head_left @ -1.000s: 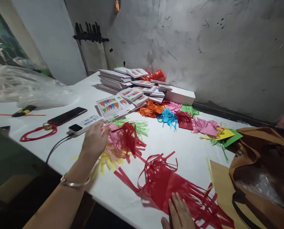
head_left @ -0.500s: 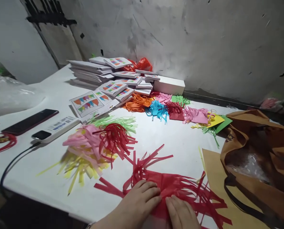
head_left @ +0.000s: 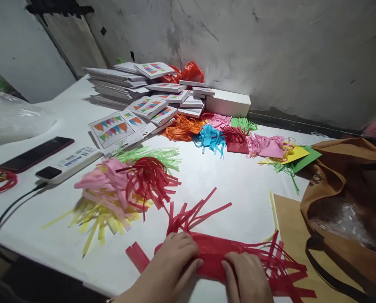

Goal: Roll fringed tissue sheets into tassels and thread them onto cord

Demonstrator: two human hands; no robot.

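Note:
A sheet of red tissue paper [head_left: 211, 254] with fringed ends lies at the table's front, its strips fanning out to the left and right. My left hand [head_left: 175, 263] grips its left part, fingers curled over the paper and thumb at the near edge. My right hand [head_left: 247, 275] pinches the near edge farther right, its fingers bent on the uncut band. Just beyond my left hand is a heap of fringed tissue, with a red tassel bundle [head_left: 150, 181], a pink one [head_left: 104, 179], a yellow one [head_left: 104, 216] and pale green strips [head_left: 169, 160].
Bundles of orange [head_left: 183, 128], blue [head_left: 210, 139] and pink fringe [head_left: 266, 145] line the back. Behind them are printed cards [head_left: 115, 128] and a white box [head_left: 227, 102]. A phone [head_left: 36, 153] and a cabled white device [head_left: 70, 164] lie left; a brown bag [head_left: 329, 168] stands right.
Both my hands have curled more around the red tissue, and its middle band now looks narrower and flatter. My left hand has shifted slightly left, my right slightly right. The view has tilted down a little.

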